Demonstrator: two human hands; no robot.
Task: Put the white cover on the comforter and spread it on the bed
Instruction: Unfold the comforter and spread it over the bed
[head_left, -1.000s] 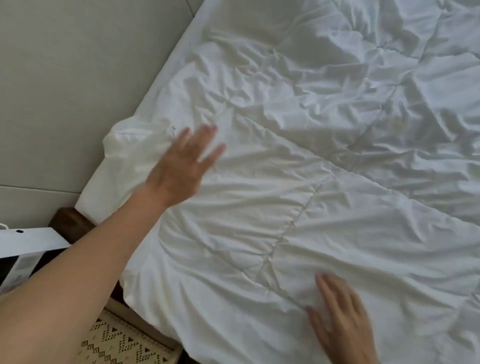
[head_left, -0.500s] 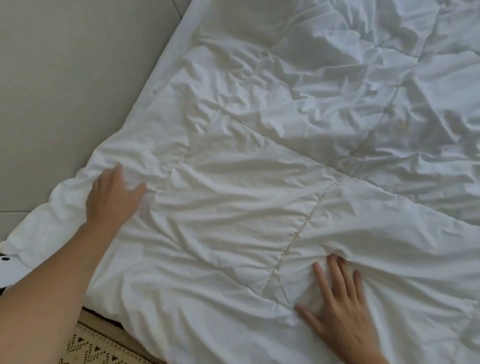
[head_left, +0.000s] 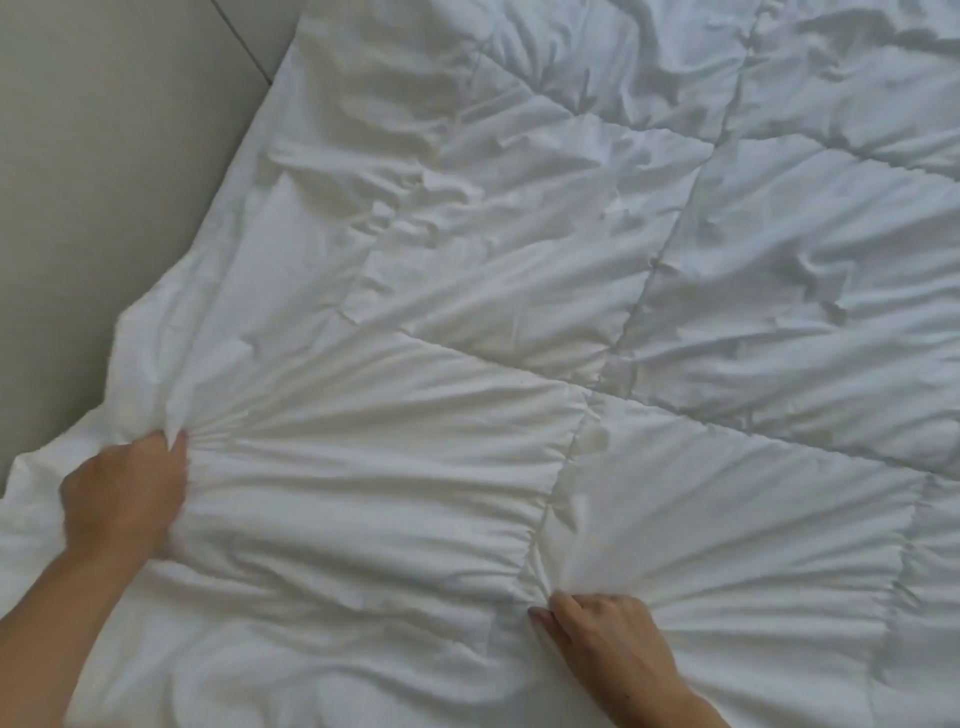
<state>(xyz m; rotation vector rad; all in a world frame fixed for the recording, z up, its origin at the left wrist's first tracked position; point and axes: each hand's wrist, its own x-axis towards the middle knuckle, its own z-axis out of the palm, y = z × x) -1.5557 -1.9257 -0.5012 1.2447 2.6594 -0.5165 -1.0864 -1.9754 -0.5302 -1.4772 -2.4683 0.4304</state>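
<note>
A white quilted comforter (head_left: 519, 270) fills most of the view, wrinkled, with stitched seams crossing it. My left hand (head_left: 124, 493) grips a bunch of the white fabric near the left edge, and tight folds fan out from its fingers to the right. My right hand (head_left: 602, 639) pinches the fabric at the lower middle, beside a seam, with folds radiating up and to the right. I cannot tell the cover apart from the comforter here; the bed beneath is hidden.
A pale grey tiled floor (head_left: 104, 182) lies along the left side, with a dark joint line at the top left. The comforter's left edge hangs over it.
Both hands went from lying flat on the fabric to gripping it. My left hand moved down and left toward the edge. The fabric now covers the rug and dark corner seen earlier.
</note>
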